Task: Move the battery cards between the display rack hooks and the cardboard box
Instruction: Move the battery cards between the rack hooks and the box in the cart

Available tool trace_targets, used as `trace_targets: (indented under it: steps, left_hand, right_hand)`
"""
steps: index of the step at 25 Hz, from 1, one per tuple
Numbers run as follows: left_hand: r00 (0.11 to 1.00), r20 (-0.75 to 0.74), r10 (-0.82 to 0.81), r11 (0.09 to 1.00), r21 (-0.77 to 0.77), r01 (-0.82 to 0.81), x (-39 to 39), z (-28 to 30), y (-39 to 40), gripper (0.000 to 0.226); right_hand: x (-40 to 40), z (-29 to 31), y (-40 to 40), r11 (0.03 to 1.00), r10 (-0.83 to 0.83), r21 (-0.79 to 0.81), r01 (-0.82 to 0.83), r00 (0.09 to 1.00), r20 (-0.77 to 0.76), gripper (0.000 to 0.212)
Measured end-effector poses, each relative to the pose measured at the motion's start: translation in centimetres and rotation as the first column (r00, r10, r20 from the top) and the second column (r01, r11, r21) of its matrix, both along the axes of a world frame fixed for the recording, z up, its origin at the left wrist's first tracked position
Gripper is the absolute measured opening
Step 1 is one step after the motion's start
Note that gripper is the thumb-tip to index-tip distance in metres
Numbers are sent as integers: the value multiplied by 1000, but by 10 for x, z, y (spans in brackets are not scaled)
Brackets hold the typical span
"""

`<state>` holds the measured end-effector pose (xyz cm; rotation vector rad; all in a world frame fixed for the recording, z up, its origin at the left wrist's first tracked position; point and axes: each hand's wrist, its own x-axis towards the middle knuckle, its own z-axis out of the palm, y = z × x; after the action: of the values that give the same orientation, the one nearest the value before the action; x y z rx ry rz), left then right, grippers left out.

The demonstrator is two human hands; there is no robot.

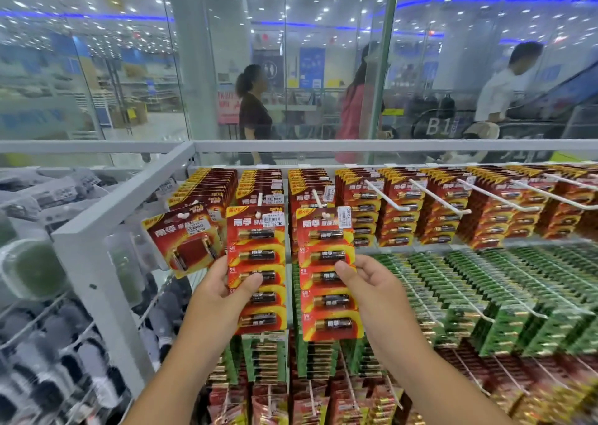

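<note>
The left hand (pixel 223 290) grips two red battery cards: a tall card (pixel 256 272) under the thumb, and a small tilted card (pixel 184 240) at its left. The right hand (pixel 372 283) pinches another tall card (pixel 328 282) (thumb in front). All are near the rack hooks (pixel 386 196).

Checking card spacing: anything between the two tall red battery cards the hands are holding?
Head view: no object between the left hand's card and the right hand's card; a narrow gap shows the white rack upright behind them.
</note>
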<state>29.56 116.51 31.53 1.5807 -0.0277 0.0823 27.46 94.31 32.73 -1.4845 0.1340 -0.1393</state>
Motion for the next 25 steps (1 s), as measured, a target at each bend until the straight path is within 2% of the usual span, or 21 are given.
trace_targets:
  steps: [3, 5, 7, 10, 14, 16, 20, 22, 25]
  left_hand:
    - [997, -8, 76, 997, -14, -76, 16, 0, -11, 28]
    - [991, 15, 136, 990, 23, -136, 30, -1, -20, 24]
    - [983, 42, 181, 981, 68, -184, 43, -3, -26, 30]
    - [977, 3, 212, 974, 84, -211, 58, -4, -27, 41]
    - [974, -9, 228, 969, 95, -226, 71, -4, -27, 38]
    - [968, -32, 247, 966, 79, -244, 73, -4, -25, 43]
    - [964, -42, 261, 961, 104, -255, 72, -16, -23, 49]
    - [971, -45, 235, 964, 138, -227, 69, -25, -22, 49]
    - [976, -72, 204, 960, 210, -185, 59, -37, -19, 63]
  right_hand:
    - [26, -8, 1, 997, -66, -48, 66, 998, -2, 42]
    - [45, -5, 2, 990, -93, -109, 94, 996, 7, 43]
    - [63, -4, 4, 983, -108, -149, 109, 994, 13, 45]
    - [86, -7, 6, 975, -110, -188, 116, 993, 41, 40]
    - [101, -7, 9, 956, -117, -265, 127, 992, 53, 56]
    - [104, -8, 6, 957, -125, -258, 132, 991, 44, 53]
    - [97, -17, -6, 956, -144, -256, 142, 990, 11, 29]
    - [90, -24, -13, 956, -134, -260, 133, 991, 13, 32]
    - [74, -34, -26, 956, -103, -274, 103, 995, 17, 34]
